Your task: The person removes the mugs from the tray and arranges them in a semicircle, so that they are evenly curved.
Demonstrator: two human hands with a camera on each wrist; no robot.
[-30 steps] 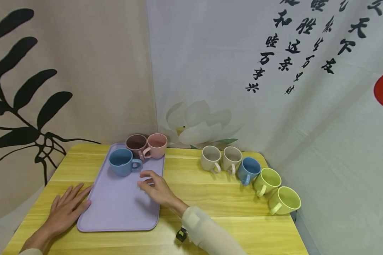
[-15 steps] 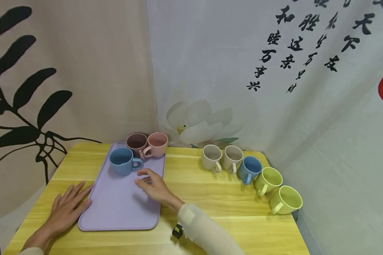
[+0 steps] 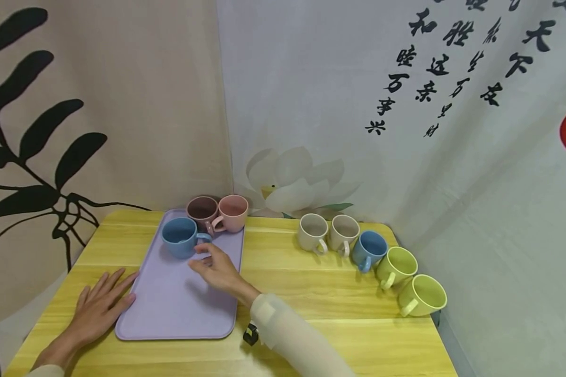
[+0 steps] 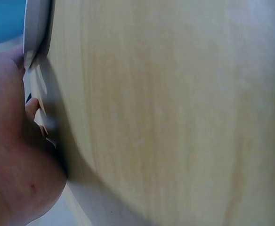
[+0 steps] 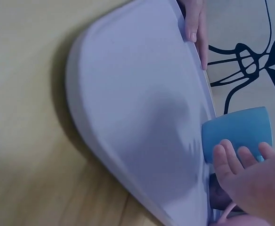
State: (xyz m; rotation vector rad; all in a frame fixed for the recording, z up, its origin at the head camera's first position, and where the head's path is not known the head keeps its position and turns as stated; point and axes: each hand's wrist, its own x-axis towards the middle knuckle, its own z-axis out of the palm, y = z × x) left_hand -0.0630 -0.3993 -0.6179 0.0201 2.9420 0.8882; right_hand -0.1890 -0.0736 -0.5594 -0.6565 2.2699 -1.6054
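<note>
A lavender tray (image 3: 174, 314) lies on the left of the table. At its far end stand a blue mug (image 3: 176, 243), a dark mauve mug (image 3: 201, 212) and a pink mug (image 3: 233, 215), all upright. My right hand (image 3: 220, 271) hovers over the tray just beside the blue mug's handle, fingers loosely bent and holding nothing. In the right wrist view its fingers (image 5: 234, 162) partly cover the blue mug (image 5: 236, 127); whether they touch it I cannot tell. Spread flat, my left hand (image 3: 96, 310) rests on the table with its fingers against the tray's left edge.
Along the right side of the wooden table (image 3: 320, 330) stand two beige mugs (image 3: 311, 235), another blue mug (image 3: 369, 250) and two yellow-green mugs (image 3: 422, 297), in a slanting row. A printed curtain (image 3: 302, 104) hangs right behind the table.
My right hand has moved a little left and away from me, closer to the blue mug's handle on the tray. The left hand, tray and mugs stay where they were.
</note>
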